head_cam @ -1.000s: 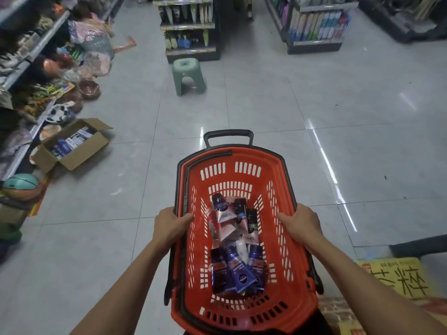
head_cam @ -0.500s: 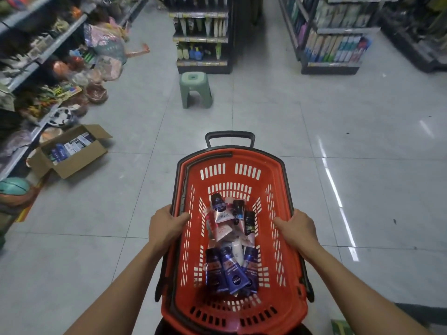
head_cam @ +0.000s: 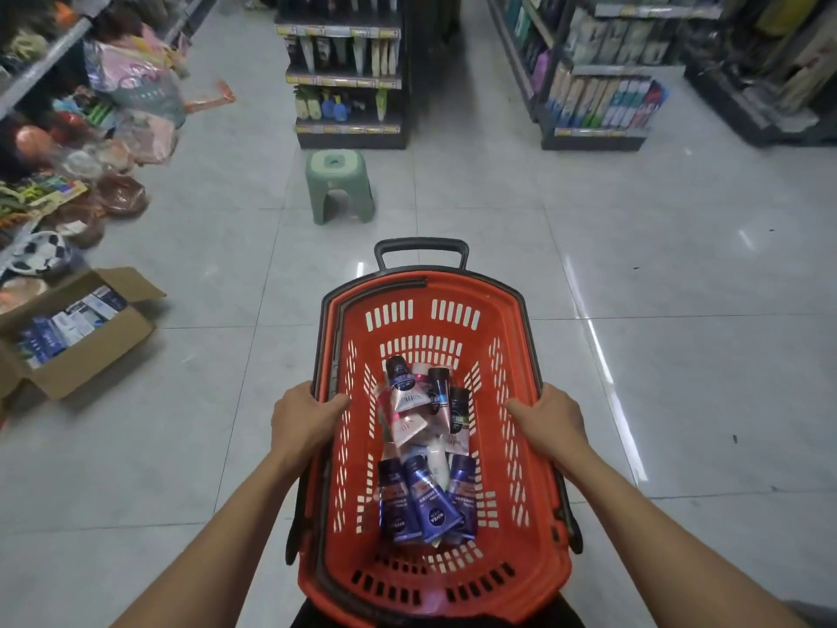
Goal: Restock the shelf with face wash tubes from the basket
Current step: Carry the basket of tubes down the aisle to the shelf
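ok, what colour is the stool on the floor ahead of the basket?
Pale green stool, seen in the head view, beyond the red basket.

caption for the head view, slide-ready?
Both hands, left hand and right hand, grip the red basket of face wash tubes.

Basket at centre foreground, above the floor, with its pull handle at the far end. Face wash tubes lie heaped in the basket along its midline. The left hand grips the left rim; the right hand grips the right rim. Stool stands on the floor ahead of the basket, just before a shelf unit. A second shelf unit stands to the far right. Open carton lies on the floor at left, beside the left-hand shelving.
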